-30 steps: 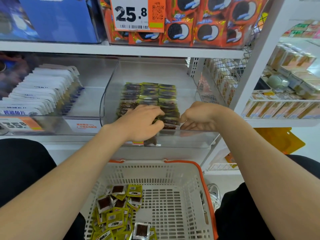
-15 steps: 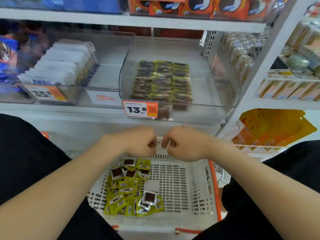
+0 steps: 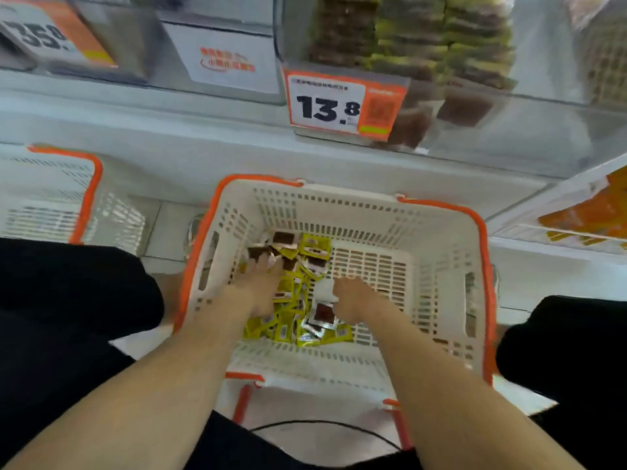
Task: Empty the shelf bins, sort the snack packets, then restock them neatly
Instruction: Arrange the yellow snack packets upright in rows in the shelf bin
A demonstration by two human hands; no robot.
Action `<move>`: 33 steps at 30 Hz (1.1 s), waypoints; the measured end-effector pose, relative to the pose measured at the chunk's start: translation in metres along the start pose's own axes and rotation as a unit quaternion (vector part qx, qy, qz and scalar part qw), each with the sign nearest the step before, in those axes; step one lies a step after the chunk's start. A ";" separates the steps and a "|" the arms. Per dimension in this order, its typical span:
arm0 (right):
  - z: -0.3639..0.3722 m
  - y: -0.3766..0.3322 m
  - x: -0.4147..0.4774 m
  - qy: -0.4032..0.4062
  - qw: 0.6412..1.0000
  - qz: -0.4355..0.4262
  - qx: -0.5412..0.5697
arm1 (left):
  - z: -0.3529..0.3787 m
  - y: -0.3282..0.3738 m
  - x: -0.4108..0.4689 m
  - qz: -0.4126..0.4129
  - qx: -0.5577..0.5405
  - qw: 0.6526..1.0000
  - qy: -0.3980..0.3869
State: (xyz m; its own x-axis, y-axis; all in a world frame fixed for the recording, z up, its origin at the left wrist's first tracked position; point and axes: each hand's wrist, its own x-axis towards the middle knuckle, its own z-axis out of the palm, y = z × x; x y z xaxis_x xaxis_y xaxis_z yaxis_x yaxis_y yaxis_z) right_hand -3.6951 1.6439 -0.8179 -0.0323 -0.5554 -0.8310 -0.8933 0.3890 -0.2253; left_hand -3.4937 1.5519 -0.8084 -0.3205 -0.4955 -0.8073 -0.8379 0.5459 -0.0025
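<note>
Snack packets sit heaped in our centre-frame basket for sorting; our left hand lays splayed fingers on them, and we cannot tell what our right hand holds.

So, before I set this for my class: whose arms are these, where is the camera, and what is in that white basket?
There is no machine here. These are a person's two bare arms, filmed by one wide-angle camera worn on their head and looking down, which is why the arms come in from the bottom edge. Both hands reach into a white basket with an orange rim, set below the shelf. In it lies a loose pile of small yellow and brown snack packets. The left hand rests on the pile with its fingers spread. The right hand touches a pale packet, but blur hides whether it grips it. Above, a clear shelf bin holds stacked packets behind a price tag reading 13.8.
</note>
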 end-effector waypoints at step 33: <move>0.010 0.083 0.043 0.166 0.821 0.063 0.543 | 0.049 0.057 0.063 0.118 -0.253 0.927 0.251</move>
State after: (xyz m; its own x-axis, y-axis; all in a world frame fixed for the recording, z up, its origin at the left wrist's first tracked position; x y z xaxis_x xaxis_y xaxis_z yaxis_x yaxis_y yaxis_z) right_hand -3.7661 1.6593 -0.8773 -0.3742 -0.5600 -0.7392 0.0471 0.7845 -0.6183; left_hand -3.5404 1.5849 -0.8881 -0.5794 -0.7245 -0.3735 -0.7779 0.3546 0.5188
